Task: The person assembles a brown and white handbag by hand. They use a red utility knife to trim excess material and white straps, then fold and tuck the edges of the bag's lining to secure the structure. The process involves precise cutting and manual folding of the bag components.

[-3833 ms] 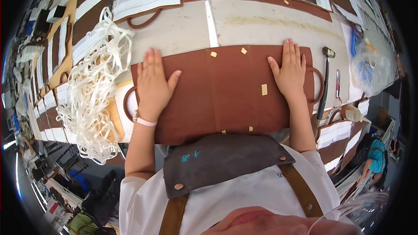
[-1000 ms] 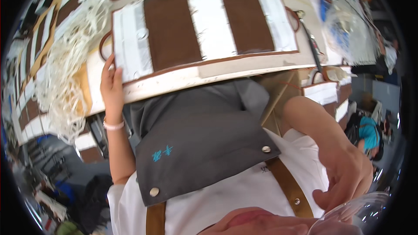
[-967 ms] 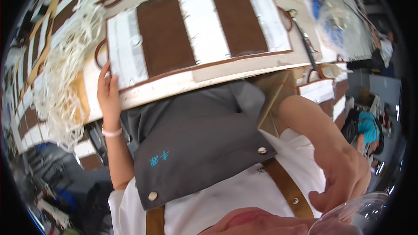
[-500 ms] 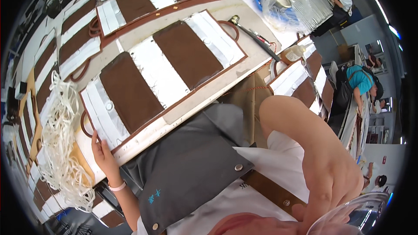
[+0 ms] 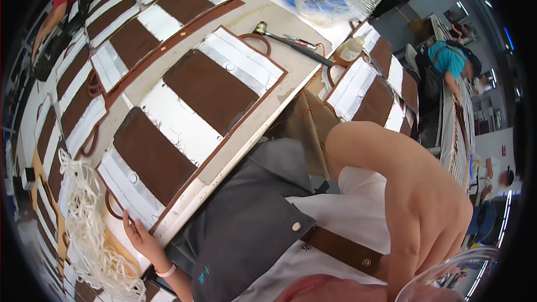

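A flat brown-and-white bag panel (image 5: 210,86) lies in front of me, with brown piping and a brown cord handle at each end. My left hand (image 5: 141,239) rests at the table edge beside its near left corner, fingers stretched out and close to the handle loop (image 5: 112,204). My right hand (image 5: 428,221) is raised near my chest with its fingers bent downward; the fingertips are partly hidden near a clear plastic rim (image 5: 447,271). I cannot make out what they hold. Below is my dark grey apron (image 5: 246,235) with a brown strap (image 5: 341,251).
A hammer (image 5: 296,46) lies past the panel, near a small bottle (image 5: 349,50) and a clear plastic bag (image 5: 324,0). A tangle of white strips (image 5: 92,235) is at the left. More panels (image 5: 162,19) cover the far table. A co-worker in teal (image 5: 447,59) bends over another table.
The view has shifted, so the panel and table appear farther left and tilted more steeply. My left hand stays by the panel corner; my right hand stays raised near my chest.
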The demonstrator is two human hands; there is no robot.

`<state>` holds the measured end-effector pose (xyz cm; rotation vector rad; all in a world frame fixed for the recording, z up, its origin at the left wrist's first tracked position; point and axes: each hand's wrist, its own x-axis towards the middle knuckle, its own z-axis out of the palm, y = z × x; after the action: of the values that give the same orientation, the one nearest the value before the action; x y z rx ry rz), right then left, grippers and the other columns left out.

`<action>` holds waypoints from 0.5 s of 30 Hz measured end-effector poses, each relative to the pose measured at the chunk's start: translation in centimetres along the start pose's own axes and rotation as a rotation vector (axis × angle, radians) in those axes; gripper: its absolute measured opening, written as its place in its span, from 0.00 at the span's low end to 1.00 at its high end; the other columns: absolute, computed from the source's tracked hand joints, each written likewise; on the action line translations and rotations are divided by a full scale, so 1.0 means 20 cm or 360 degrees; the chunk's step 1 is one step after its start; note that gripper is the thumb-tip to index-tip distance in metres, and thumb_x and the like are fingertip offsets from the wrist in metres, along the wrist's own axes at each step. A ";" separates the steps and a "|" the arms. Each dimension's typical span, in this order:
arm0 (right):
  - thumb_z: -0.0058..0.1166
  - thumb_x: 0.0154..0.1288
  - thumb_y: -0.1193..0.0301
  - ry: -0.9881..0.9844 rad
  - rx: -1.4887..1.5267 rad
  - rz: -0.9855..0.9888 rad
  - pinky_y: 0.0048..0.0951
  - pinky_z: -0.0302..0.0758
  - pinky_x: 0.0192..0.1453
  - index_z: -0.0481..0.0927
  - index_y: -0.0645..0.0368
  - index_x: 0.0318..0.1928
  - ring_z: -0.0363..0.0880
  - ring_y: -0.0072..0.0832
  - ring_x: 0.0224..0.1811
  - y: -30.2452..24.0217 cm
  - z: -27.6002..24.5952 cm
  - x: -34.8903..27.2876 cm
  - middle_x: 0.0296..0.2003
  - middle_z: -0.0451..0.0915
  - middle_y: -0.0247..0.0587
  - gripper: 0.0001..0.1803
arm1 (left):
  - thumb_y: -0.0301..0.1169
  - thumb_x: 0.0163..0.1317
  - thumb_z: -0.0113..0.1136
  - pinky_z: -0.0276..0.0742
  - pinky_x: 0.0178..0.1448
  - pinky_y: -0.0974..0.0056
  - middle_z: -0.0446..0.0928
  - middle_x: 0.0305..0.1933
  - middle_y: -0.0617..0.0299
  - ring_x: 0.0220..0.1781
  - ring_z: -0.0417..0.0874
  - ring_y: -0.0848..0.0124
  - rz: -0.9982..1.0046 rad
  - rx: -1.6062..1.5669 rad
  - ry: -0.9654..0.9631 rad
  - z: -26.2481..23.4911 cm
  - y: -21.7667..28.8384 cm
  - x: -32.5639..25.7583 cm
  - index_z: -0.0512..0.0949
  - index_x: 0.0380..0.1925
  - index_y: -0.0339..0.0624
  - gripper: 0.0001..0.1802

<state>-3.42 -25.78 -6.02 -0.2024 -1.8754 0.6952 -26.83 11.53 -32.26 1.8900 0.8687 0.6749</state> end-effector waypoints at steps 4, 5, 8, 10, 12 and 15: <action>0.42 0.77 0.66 0.0218 -0.0125 0.0049 0.55 0.77 0.57 0.81 0.73 0.30 0.82 0.43 0.32 -0.06 -0.08 -0.14 0.25 0.79 0.51 0.24 | 0.26 0.75 0.46 0.64 0.68 0.64 0.70 0.67 0.51 0.63 0.72 0.65 0.0258 0.0148 -0.0012 -0.04 -0.20 0.04 0.67 0.66 0.32 0.21; 0.43 0.77 0.64 0.0496 -0.0287 0.0126 0.54 0.78 0.56 0.81 0.70 0.30 0.82 0.42 0.32 -0.06 -0.11 -0.22 0.25 0.79 0.49 0.23 | 0.25 0.74 0.46 0.64 0.70 0.63 0.71 0.66 0.49 0.65 0.72 0.63 0.0205 0.0025 0.0050 -0.04 -0.29 0.04 0.67 0.65 0.31 0.22; 0.49 0.75 0.65 0.1609 -0.1241 0.0908 0.43 0.79 0.53 0.82 0.65 0.31 0.82 0.36 0.34 -0.03 -0.16 -0.42 0.30 0.82 0.43 0.18 | 0.32 0.72 0.55 0.68 0.69 0.56 0.73 0.63 0.37 0.64 0.75 0.50 0.0790 0.0216 -0.0101 0.00 -0.16 0.10 0.70 0.63 0.28 0.24; 0.50 0.74 0.66 0.1812 -0.1590 0.1761 0.32 0.76 0.48 0.83 0.66 0.42 0.81 0.29 0.38 0.03 -0.32 -0.65 0.33 0.83 0.41 0.14 | 0.32 0.72 0.55 0.69 0.69 0.56 0.73 0.62 0.37 0.63 0.76 0.51 0.1664 0.0175 -0.0117 -0.04 -0.40 0.30 0.69 0.62 0.26 0.24; 0.50 0.70 0.64 0.1887 -0.2326 0.2229 0.36 0.76 0.50 0.84 0.61 0.43 0.83 0.36 0.40 0.08 -0.40 -0.96 0.37 0.86 0.43 0.15 | 0.31 0.72 0.55 0.70 0.68 0.56 0.73 0.62 0.37 0.63 0.76 0.52 0.1065 0.0231 -0.0139 -0.02 -0.19 0.14 0.69 0.62 0.25 0.24; 0.51 0.68 0.65 0.1839 -0.2636 0.2565 0.42 0.75 0.55 0.83 0.56 0.52 0.81 0.47 0.48 0.09 -0.49 -1.50 0.45 0.84 0.47 0.16 | 0.34 0.72 0.57 0.70 0.68 0.56 0.74 0.62 0.37 0.63 0.76 0.51 0.2325 -0.0099 -0.0233 -0.02 -0.64 0.44 0.69 0.62 0.25 0.26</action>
<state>17.30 -34.10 -28.50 -2.5790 -0.3124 -0.3257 -25.60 22.86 -42.64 2.2597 -0.8041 1.3068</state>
